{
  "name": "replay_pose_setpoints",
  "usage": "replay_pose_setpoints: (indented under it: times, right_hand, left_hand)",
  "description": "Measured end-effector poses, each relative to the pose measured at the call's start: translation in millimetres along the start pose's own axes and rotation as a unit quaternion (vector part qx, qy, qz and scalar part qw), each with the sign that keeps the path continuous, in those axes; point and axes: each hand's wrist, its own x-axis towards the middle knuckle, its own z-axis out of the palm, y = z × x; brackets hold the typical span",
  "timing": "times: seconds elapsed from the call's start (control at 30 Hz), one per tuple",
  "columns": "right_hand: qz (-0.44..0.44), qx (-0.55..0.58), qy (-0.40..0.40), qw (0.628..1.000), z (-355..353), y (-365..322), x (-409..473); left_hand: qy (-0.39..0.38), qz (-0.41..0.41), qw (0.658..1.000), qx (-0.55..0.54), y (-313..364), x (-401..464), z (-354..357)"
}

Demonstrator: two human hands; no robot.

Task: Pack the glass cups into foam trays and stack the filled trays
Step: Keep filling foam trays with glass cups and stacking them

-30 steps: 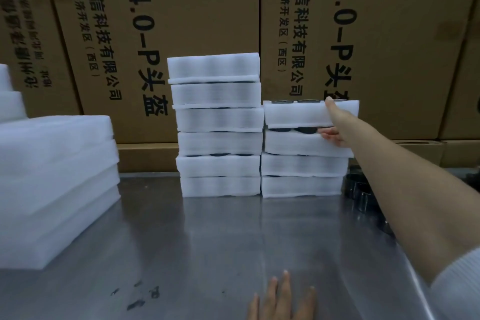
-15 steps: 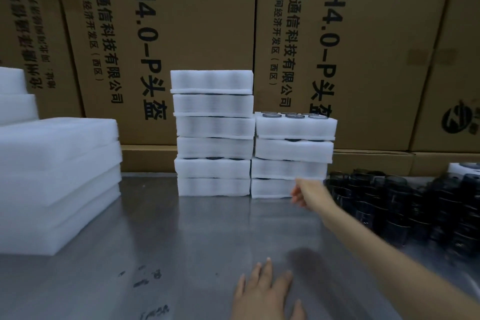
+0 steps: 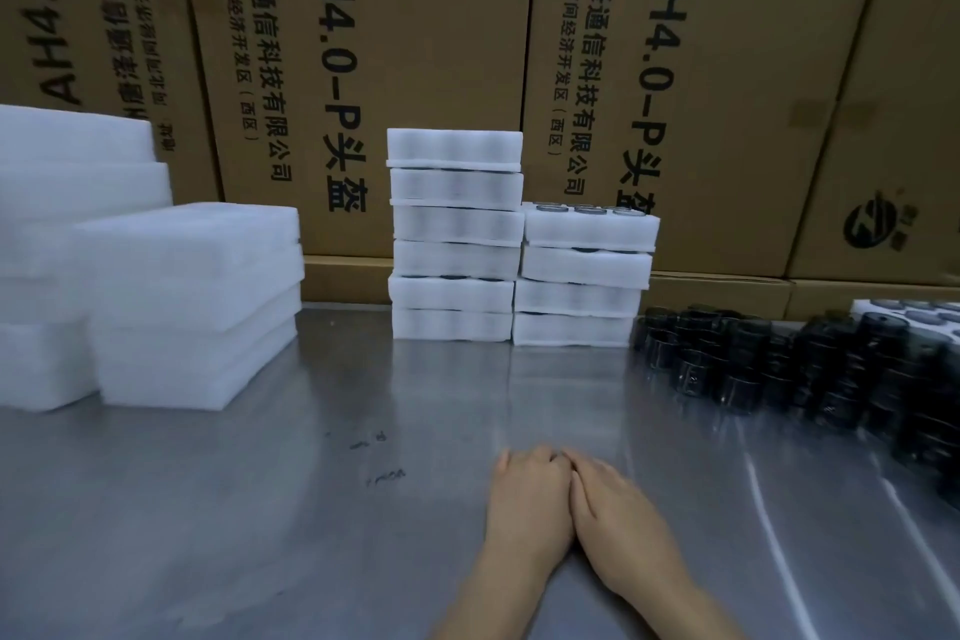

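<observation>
Head view has us looking down at our left hand (image 3: 527,504) and right hand (image 3: 618,515), both resting on the steel worktop (image 3: 260,509) side by side and touching, fingers loosely curled, holding nothing. Taking the four-tray stack (image 3: 584,276) as landmark: the taller six-tray stack (image 3: 454,234) stands just to its left, touching it; the loose dark glass cups (image 3: 753,364) crowd the worktop to its right; the empty foam trays (image 3: 192,301) lie well to its left. We judge the risk to be that stack's slightly offset upper trays: another filled tray set down off-centre could tip it onto the cups. A second ago our right hand was up at the top tray of that stack; now it has come back beside the left
</observation>
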Motion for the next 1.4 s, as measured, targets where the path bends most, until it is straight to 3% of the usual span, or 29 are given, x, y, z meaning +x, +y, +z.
replay_pose_setpoints:
  times: [0.17,0.23,0.3,0.37,0.47,0.53,0.63,0.87,0.97,1.1,1.17,1.23,1.3,1.4]
  right_hand:
    - [-0.015,-0.070,-0.010,0.997,-3.0,-4.8,-8.2]
    - [-0.029,-0.088,0.005,0.996,-4.7,-5.6,-7.0]
    - [-0.038,-0.086,0.014,0.995,-3.8,-4.5,-6.6]
    - [-0.037,-0.082,0.017,0.996,-2.4,-3.6,-6.8]
    - [-0.036,-0.083,0.020,0.996,-0.7,-2.7,-5.2]
    - [-0.033,-0.080,0.018,0.996,0.1,-3.0,-4.3]
    - [-0.037,-0.082,0.019,0.996,1.2,-3.0,-3.6]
    - [-0.043,-0.076,0.030,0.996,1.3,-2.3,-2.1]
    - [-0.040,-0.084,0.042,0.995,2.5,-0.8,-2.9]
    - [-0.033,-0.070,0.056,0.995,2.8,-0.5,-2.5]
    - [-0.026,-0.066,0.051,0.996,2.7,-0.1,-0.6]
    - [0.011,0.019,0.070,0.997,-0.2,3.5,3.2]
    - [0.098,0.241,0.126,0.957,-9.0,8.0,5.6]
    - [0.173,0.482,0.244,0.823,-23.5,16.4,3.1]
  left_hand:
    - [0.011,0.176,0.966,0.188,-34.2,-19.8,-30.5]
    - [0.029,0.173,0.934,0.311,-71.7,-5.8,-63.0]
    - [0.076,0.111,0.906,0.402,-120.0,20.1,-103.9]
    - [0.077,-0.039,0.900,0.428,-163.9,39.6,-152.6]
    - [0.064,-0.221,0.849,0.475,-215.4,46.8,-198.8]
    - [0.043,-0.279,0.851,0.443,-239.6,44.3,-208.0]
    - [-0.019,-0.295,0.875,0.384,-256.2,41.3,-201.8]
    - [0.064,-0.294,0.864,0.404,-257.9,38.6,-205.5]
    - [0.119,-0.256,0.874,0.396,-254.9,33.5,-213.2]
    - [0.289,-0.138,0.906,0.278,-219.4,26.0,-213.8]
    - [0.323,-0.086,0.918,0.216,-188.9,18.5,-204.5]
    - [0.323,-0.042,0.936,0.131,-153.6,5.6,-184.5]
    - [0.299,0.007,0.953,0.038,-118.3,-13.9,-156.9]
    - [0.253,0.081,0.961,-0.080,-76.5,-46.4,-117.9]
